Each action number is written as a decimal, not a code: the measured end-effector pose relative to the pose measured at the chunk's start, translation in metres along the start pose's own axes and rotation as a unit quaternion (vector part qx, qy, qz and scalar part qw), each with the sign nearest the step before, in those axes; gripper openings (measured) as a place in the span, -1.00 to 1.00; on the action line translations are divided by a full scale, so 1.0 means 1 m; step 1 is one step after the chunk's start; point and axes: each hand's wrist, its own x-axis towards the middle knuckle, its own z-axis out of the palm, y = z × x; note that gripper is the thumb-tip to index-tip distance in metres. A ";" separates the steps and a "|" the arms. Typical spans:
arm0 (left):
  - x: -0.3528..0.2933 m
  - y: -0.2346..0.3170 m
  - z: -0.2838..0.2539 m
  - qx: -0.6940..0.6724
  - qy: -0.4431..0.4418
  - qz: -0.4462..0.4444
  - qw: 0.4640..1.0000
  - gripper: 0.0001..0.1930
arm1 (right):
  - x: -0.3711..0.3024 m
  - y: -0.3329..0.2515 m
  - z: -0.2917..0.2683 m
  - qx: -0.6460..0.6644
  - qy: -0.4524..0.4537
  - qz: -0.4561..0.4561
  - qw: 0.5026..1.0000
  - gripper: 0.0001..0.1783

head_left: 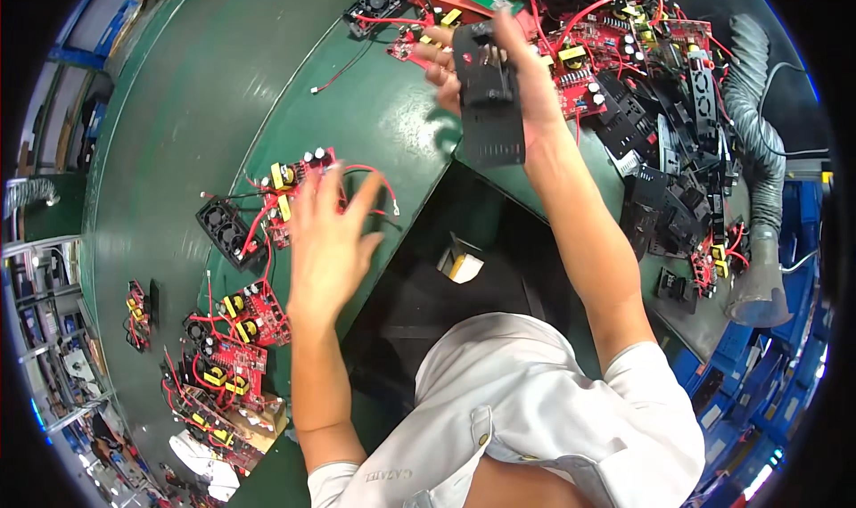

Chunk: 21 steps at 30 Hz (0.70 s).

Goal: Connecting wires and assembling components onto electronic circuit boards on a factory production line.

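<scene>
Sitting in the right hand is a black housing, pinched pretty solidly between the thumb on its right side and the fingers on its left. Its long axis is pointed roughly away from the body, tilted just a little, with the flat slotted end turned back toward the wearer and the chunkier end up by the fingertips. So the right hand is basically on it, while the left hand is well apart from it, lower and off to the left. Seen from the left hand, the housing is found ahead and to the right, held up over the far side of the green worktop.

The left hand's fingers are spread and nothing seems to be gripped there. A red circuit board is partly covered by them, but whether it's actually being touched can't be told, since the hand is kinda blurred. A black twin fan is placed just left of that board, and more red boards are lined up nearer the body. Over on the right, past the housing, a messy heap of black casings is piled beside a grey flexible duct.
</scene>
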 end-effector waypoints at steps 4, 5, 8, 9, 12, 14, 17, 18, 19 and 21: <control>0.001 -0.039 0.012 0.042 -0.020 -0.055 0.997 -0.45 | 0.000 0.016 -0.010 -0.037 0.003 0.041 0.998 -0.18; 0.001 -0.043 0.014 0.039 -0.008 -0.058 0.998 -0.47 | 0.001 0.020 -0.016 -0.031 -0.020 0.051 0.998 -0.17; 0.023 -0.038 0.029 0.070 0.065 -0.106 0.990 -0.49 | 0.005 0.030 -0.025 -0.095 0.006 0.059 0.994 -0.14; 0.027 -0.036 0.030 0.084 0.079 -0.115 0.987 -0.48 | 0.006 0.034 -0.021 -0.116 0.040 0.059 0.991 -0.14; 0.028 -0.025 0.033 0.057 0.166 -0.117 0.978 -0.43 | 0.007 0.044 -0.019 -0.083 0.128 0.075 0.986 -0.29; 0.030 -0.016 0.029 -0.140 0.221 -0.072 0.962 -0.42 | 0.003 0.052 -0.017 -0.055 0.086 0.047 0.994 -0.33; 0.026 0.011 0.040 -0.661 0.101 -0.120 0.734 -0.32 | -0.001 0.064 -0.010 -0.014 0.044 0.000 0.999 -0.33; 0.027 0.016 0.042 -0.684 0.082 -0.148 0.709 -0.31 | -0.004 0.068 -0.006 -0.008 0.033 -0.010 0.999 -0.34; 0.025 0.014 0.043 -0.683 0.082 -0.149 0.710 -0.31 | -0.007 0.070 -0.001 -0.041 0.032 -0.013 0.999 -0.35; 0.022 0.011 0.044 -0.744 0.007 -0.188 0.641 -0.35 | -0.011 0.071 -0.005 -0.056 0.030 -0.002 0.998 -0.35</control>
